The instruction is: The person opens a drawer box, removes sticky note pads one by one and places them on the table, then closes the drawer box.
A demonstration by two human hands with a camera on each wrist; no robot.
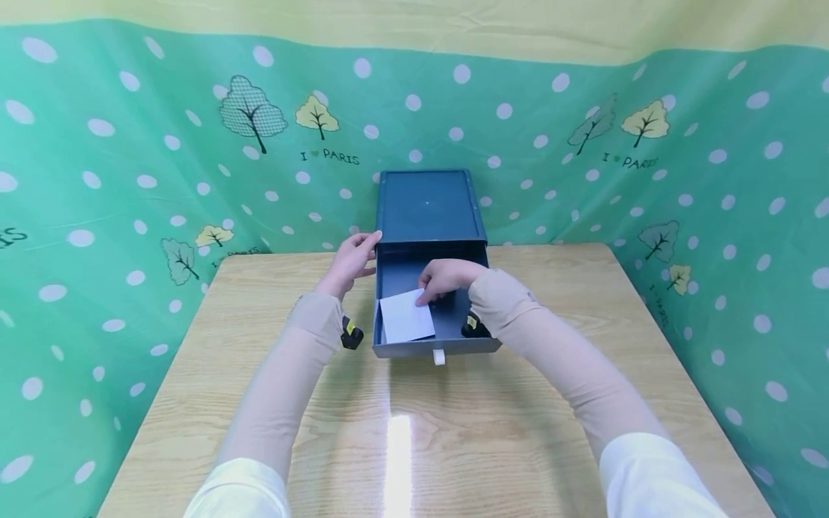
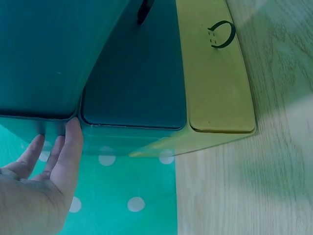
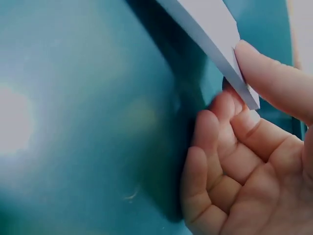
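On the wooden table [image 1: 466,432], the right hand [image 1: 447,277] pinches 1 flat white square [image 1: 408,316] inside the blue drawer [image 1: 401,350]; the left hand [image 1: 352,262], fingers nearly straight, touches the box [image 1: 427,205].

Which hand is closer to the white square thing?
Right. The right hand pinches the white square; the left hand touches the left side of the blue cabinet, away from it.
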